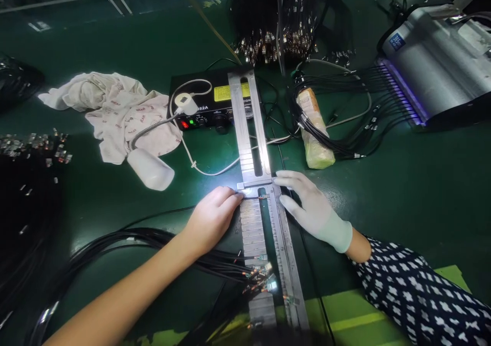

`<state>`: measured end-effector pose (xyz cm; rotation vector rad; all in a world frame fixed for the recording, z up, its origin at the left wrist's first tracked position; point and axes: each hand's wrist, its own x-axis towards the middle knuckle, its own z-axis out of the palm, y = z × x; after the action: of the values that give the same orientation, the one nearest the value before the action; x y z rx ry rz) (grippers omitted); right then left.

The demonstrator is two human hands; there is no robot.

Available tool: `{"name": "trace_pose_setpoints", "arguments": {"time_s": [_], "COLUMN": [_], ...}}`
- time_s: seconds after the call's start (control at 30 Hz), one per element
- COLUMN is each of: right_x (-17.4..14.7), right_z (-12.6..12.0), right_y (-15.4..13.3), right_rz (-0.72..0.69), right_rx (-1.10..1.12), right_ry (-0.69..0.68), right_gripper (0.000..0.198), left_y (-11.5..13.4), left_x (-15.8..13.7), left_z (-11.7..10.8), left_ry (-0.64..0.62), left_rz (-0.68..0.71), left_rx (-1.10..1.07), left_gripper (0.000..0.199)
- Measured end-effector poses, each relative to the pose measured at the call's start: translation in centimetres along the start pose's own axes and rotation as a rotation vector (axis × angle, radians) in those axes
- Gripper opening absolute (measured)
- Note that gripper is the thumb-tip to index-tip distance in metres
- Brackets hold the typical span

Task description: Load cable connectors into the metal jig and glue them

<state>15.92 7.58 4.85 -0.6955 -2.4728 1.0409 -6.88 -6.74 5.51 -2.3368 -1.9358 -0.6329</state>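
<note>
Tabletop (383, 197), glossy and green, is spread beneath the metal fixture (278, 218), a long, rigid, slotted bar with ruled grooves. Beyond the fixture to the right, a rounded silver machine (441, 59) is set. Left of the fixture, black cables (141, 235) are bunched, their ends laid over its near part; farther beyond, a crumpled printed cloth (134, 113) is heaped. At the fixture's right edge the gloved right hand (310, 210) is rested, fingers parted, nothing seen held. At its left edge the bare left hand (215, 215) is narrowed, a single black cable (251, 198) apparently pinched. Laid across the fixture, that cable should prove light, smooth and springy, best gripped by its jacket. Its small metallic connector (264, 196), probably fragile, is placed over the slot.
</note>
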Motion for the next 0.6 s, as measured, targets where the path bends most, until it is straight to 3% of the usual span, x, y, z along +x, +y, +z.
{"name": "trace_pose_setpoints", "arguments": {"time_s": [0.17, 0.43, 0.6], "right_x": [0.0, 0.2, 0.0], "right_z": [0.0, -0.1, 0.0], "right_y": [-0.1, -0.2, -0.2], "right_rz": [0.006, 0.008, 0.009], "right_rx": [0.001, -0.005, -0.017], "right_ry": [-0.007, -0.015, -0.005], "right_gripper": [0.029, 0.028, 0.026], "left_y": [0.1, -0.7, -0.3], "left_x": [0.3, -0.5, -2.3], "left_z": [-0.8, 0.2, -0.2], "left_ry": [-0.010, 0.018, -0.006], "left_rz": [0.071, 0.025, -0.001], "left_rx": [-0.035, -0.226, 0.011], "left_gripper": [0.016, 0.020, 0.032]}}
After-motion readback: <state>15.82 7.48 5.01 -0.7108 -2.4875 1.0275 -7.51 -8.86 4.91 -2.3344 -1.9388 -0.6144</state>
